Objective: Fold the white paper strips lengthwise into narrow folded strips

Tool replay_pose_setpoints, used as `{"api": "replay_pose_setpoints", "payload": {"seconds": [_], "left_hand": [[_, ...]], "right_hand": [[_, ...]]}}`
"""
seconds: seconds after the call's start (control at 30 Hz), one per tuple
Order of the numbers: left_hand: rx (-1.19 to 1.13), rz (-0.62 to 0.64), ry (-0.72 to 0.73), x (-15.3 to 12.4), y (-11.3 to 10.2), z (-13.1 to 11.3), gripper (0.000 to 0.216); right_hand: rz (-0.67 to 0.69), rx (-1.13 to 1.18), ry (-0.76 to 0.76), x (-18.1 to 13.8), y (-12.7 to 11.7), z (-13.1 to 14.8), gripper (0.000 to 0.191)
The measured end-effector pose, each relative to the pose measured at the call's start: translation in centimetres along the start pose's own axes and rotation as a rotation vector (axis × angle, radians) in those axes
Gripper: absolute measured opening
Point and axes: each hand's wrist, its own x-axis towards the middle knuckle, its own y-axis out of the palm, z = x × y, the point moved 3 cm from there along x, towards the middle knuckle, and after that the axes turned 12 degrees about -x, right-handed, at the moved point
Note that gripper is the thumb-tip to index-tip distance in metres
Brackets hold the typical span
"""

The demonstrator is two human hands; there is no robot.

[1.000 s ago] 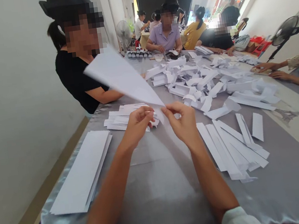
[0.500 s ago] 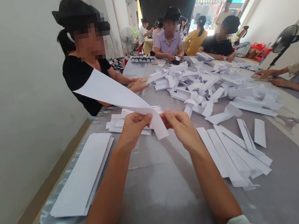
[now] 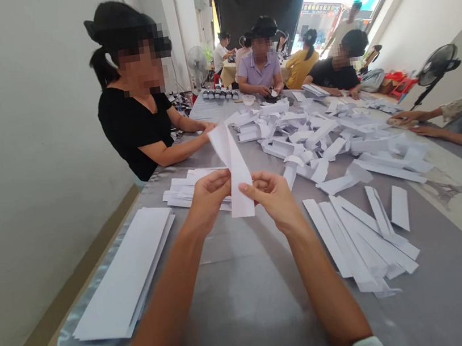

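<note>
Between my two hands a white paper sheet [image 3: 236, 166] is held above the table, its far end curling up and to the left. My left hand [image 3: 212, 195] pinches its left edge, fingers partly behind the paper. My right hand [image 3: 271, 193] grips the right edge, thumb on the front face. Beyond my left wrist lies a small pile of white paper strips [image 3: 179, 190]. A stack of flat white sheets [image 3: 127, 273] rests to the left of my left forearm. Folded paper strips [image 3: 365, 240] lie fanned out right of my right forearm.
A large heap of folded white papers [image 3: 303, 134] covers the table's middle. The grey tablecloth [image 3: 241, 309] spreads before me. A co-worker in black [image 3: 138, 123] sits at the left edge; others sit at the far side and right. A black fan [image 3: 439, 66] stands at right.
The paper's far end has swung from the far left toward the middle and now stands more upright and narrower. My right hand has moved onto the sheet's right edge.
</note>
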Motion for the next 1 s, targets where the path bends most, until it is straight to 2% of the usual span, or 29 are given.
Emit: {"api": "replay_pose_setpoints", "payload": {"seconds": [0.13, 0.33, 0.5, 0.63, 0.77, 0.9, 1.0], "left_hand": [[0.068, 0.091, 0.064, -0.3, 0.6, -0.9, 0.036], [0.226, -0.103, 0.243, -0.7, 0.4, -1.1, 0.034], [0.192, -0.043, 0.208, -0.8, 0.5, -1.0, 0.033], [0.183, -0.060, 0.188, -0.7, 0.3, -1.1, 0.033], [0.215, -0.066, 0.181, -0.5, 0.3, -0.8, 0.035], [0.214, -0.071, 0.207, -0.2, 0.1, -0.5, 0.031], [0.205, -0.048, 0.190, -0.2, 0.0, -0.6, 0.032]], "right_hand": [[-0.011, -0.053, -0.022, 0.2, -0.7, 0.1, 0.049], [0.008, -0.081, -0.048, 0.3, -0.8, 0.1, 0.049], [-0.043, -0.070, -0.144, 0.3, -0.8, 0.1, 0.043], [-0.084, -0.032, -0.165, 0.4, -0.8, -0.1, 0.040], [-0.145, -0.139, -0.207, 0.6, -1.2, -0.2, 0.042], [-0.107, -0.194, -0.229, 0.7, -1.5, -0.3, 0.040], [-0.077, -0.170, -0.181, 1.0, -1.7, -0.7, 0.039]]}}
